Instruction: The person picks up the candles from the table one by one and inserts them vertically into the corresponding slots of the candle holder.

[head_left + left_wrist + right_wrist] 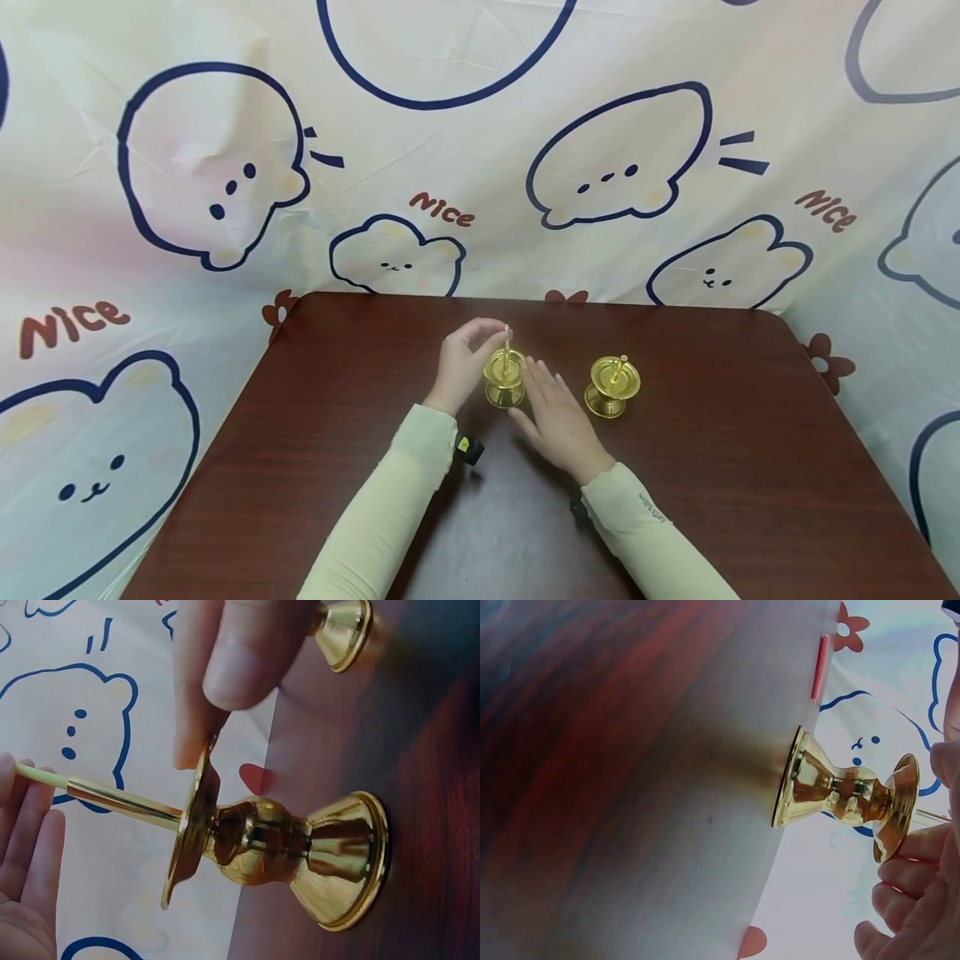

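A shiny gold candlestick point(504, 393) stands upright on the table, with a round dish on its pedestal and a slim gold tube point(124, 801) rising from the middle. A thin pale stick point(41, 776) projects from the tube's top. My left hand point(465, 360) pinches this stick between thumb and fingertips. From the other side, my right hand point(557, 417) reaches in with fingers extended, and its fingertips touch the dish point(909, 796) at the rim. The right thumb stays spread away from the dish.
A second gold candlestick point(612, 387) with a similar dish and tube stands to the right of my right hand. The dark brown table point(750, 467) ends at a cartoon-printed cloth point(510, 167) behind it. Black devices point(469, 450) sit at both wrists.
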{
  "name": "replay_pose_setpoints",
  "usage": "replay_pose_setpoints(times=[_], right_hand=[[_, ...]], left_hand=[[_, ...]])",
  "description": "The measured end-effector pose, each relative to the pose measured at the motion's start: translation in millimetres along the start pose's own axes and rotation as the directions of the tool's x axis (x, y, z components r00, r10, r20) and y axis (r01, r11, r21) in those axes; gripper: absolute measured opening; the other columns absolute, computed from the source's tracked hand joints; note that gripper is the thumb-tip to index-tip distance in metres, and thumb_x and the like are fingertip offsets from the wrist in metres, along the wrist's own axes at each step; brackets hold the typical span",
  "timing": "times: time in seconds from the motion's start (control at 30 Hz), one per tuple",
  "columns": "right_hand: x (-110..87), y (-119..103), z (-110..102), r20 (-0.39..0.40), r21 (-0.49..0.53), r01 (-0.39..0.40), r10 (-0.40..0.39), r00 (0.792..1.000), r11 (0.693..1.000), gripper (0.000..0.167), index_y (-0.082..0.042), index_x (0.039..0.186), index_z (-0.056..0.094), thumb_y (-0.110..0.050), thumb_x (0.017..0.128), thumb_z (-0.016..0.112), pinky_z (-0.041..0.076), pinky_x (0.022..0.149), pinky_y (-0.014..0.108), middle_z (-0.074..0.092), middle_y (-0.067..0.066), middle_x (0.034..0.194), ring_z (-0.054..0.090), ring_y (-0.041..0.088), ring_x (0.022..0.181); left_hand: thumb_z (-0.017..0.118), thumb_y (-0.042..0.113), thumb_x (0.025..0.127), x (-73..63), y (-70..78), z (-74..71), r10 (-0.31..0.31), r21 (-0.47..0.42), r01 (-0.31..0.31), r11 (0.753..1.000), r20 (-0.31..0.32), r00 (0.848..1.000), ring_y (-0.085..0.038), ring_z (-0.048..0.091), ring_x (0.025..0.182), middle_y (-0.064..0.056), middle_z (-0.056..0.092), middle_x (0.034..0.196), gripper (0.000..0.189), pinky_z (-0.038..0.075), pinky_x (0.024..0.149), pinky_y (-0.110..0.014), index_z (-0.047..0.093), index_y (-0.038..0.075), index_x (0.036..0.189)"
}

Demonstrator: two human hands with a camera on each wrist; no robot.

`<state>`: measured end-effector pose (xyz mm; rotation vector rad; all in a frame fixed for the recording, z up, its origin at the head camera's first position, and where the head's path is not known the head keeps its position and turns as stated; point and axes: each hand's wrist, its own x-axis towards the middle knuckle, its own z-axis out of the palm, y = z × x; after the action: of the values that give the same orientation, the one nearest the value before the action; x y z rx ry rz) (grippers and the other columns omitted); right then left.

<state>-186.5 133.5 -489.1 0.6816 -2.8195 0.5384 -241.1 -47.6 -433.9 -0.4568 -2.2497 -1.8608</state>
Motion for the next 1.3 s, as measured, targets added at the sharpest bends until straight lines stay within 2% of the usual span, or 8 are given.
replay_pose_setpoints(times=[0.07,0.3,0.5,0.7,0.8,0.97,1.07,1.3], right_hand=[[0.0,0.5,0.3,0.001,0.000,0.000,0.000,1.000,1.000,0.070,0.001,0.156,0.031,-0.038,0.104,0.057,0.025,0.120,0.053,0.032,0.018,0.162,0.027,0.033,0.151],[0.1,0.9,0.3,-0.005,0.004,0.002,-0.002,1.000,1.000,0.070,0.001,0.156,0.032,-0.037,0.103,0.058,0.027,0.119,0.054,0.032,0.019,0.162,0.028,0.034,0.150],[0.5,1.6,2.0,-0.027,0.003,0.009,-0.009,1.000,1.000,0.071,0.002,0.156,0.033,-0.035,0.102,0.061,0.027,0.119,0.054,0.034,0.020,0.161,0.031,0.036,0.149],[0.4,1.2,1.8,-0.020,0.005,0.007,-0.006,1.000,1.000,0.070,0.002,0.155,0.033,-0.034,0.102,0.061,0.028,0.118,0.055,0.034,0.020,0.161,0.030,0.036,0.149],[0.5,1.3,1.6,-0.012,0.004,0.005,-0.005,1.000,1.000,0.071,0.002,0.156,0.033,-0.035,0.102,0.060,0.027,0.119,0.054,0.033,0.020,0.161,0.029,0.036,0.150],[0.1,1.6,0.1,-0.004,-0.004,-0.001,0.001,1.000,1.000,0.071,0.002,0.156,0.032,-0.038,0.103,0.058,0.027,0.119,0.054,0.031,0.019,0.162,0.029,0.036,0.150],[-0.1,1.9,-0.3,-0.004,-0.003,-0.003,0.003,1.000,1.000,0.071,0.002,0.156,0.032,-0.038,0.103,0.059,0.027,0.119,0.054,0.031,0.019,0.162,0.029,0.036,0.150],[0.2,0.8,-0.2,0.019,0.003,-0.012,0.012,1.000,1.000,0.072,0.001,0.157,0.030,-0.039,0.104,0.056,0.024,0.120,0.052,0.029,0.018,0.163,0.026,0.034,0.151]], left_hand=[[0.071,0.030,0.097,2.0,-10.0,0.9,0.022,0.016,-0.022,1.000,-0.007,1.000,-0.016,0.068,0.106,0.001,0.074,0.110,0.024,0.055,0.094,-0.041,0.074,0.012,0.113],[0.069,0.026,0.098,1.3,-11.0,5.5,0.069,0.101,-0.064,0.993,-0.042,0.997,-0.016,0.066,0.112,0.001,0.074,0.113,0.023,0.054,0.097,-0.038,0.073,0.010,0.114],[0.069,0.023,0.099,1.1,-11.5,10.2,0.102,0.114,-0.093,0.989,-0.077,0.992,-0.019,0.066,0.114,-0.005,0.073,0.116,0.026,0.053,0.098,-0.038,0.073,0.004,0.116],[0.070,0.021,0.098,0.5,-13.8,12.9,0.125,0.124,-0.112,0.986,-0.104,0.987,-0.018,0.067,0.113,-0.005,0.073,0.115,0.024,0.054,0.096,-0.033,0.073,0.005,0.115],[0.070,0.018,0.098,0.7,-14.0,13.8,0.160,0.159,-0.142,0.977,-0.108,0.981,-0.018,0.068,0.111,-0.006,0.073,0.114,0.022,0.054,0.095,-0.031,0.074,0.004,0.115],[0.070,0.017,0.097,1.1,-13.3,16.1,0.256,0.262,-0.223,0.939,-0.099,0.962,-0.019,0.070,0.104,-0.007,0.074,0.107,0.020,0.057,0.090,-0.031,0.075,0.004,0.112],[0.070,0.017,0.097,1.3,-13.4,17.6,0.291,0.297,-0.250,0.922,-0.103,0.951,-0.020,0.071,0.100,-0.007,0.074,0.104,0.019,0.058,0.087,-0.032,0.075,0.004,0.111],[0.070,0.014,0.097,0.5,-15.1,17.9,0.290,0.272,-0.248,0.930,-0.125,0.949,-0.020,0.071,0.102,-0.008,0.074,0.106,0.019,0.057,0.090,-0.031,0.075,0.003,0.112]])
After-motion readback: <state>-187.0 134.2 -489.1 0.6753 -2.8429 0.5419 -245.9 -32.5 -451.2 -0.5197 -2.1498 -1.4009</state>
